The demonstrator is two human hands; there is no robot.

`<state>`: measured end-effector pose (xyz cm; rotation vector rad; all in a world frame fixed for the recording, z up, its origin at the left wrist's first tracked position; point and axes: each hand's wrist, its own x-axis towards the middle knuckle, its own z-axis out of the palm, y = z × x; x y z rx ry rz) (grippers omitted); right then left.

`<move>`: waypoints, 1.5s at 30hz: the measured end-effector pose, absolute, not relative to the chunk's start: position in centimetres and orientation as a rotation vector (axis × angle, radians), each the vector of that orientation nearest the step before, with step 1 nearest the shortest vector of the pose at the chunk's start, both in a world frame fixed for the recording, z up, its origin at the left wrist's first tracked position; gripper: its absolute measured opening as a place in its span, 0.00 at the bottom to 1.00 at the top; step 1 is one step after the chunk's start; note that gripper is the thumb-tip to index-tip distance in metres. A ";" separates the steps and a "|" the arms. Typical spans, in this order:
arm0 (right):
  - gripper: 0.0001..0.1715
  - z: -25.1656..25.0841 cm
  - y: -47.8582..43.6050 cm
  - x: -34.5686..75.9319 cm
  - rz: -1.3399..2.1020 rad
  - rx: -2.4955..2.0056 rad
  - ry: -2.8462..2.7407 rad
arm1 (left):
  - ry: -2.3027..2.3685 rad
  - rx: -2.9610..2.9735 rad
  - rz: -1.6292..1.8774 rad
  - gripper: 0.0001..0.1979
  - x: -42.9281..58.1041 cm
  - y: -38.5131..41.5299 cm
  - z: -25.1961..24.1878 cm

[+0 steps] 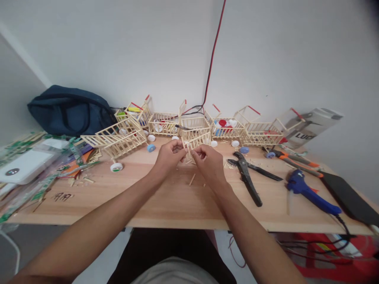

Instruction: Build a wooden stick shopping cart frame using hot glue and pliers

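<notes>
Both hands meet at the middle of the table, pinching at a small frame of thin wooden sticks (200, 139). My left hand (170, 154) is closed at its left end, thumb and fingertips together. On the near side, my right hand (209, 159) has thumb and forefinger pressed together at the same frame. Whether either one also grips a separate stick cannot be made out. Just behind stands a stick-built miniature shopping cart (195, 123), partly covered by the frame. A loose wooden stick (192, 180) lies below the hands.
More stick carts (127, 138) with bottle-cap wheels line the wall. Black-handled cutters (247, 177), a blue glue gun (310, 191), orange-handled pliers (299, 161) and a black slab (349, 195) lie right. A blue bag (71, 112) and a white device (32, 159) are left.
</notes>
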<state>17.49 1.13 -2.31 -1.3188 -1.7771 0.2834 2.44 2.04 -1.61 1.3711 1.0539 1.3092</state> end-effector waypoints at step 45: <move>0.08 -1.8 0.4 17.3 0.138 -1.233 -1.655 | 1.074 1.542 1.361 0.09 2.9 1.6 -0.8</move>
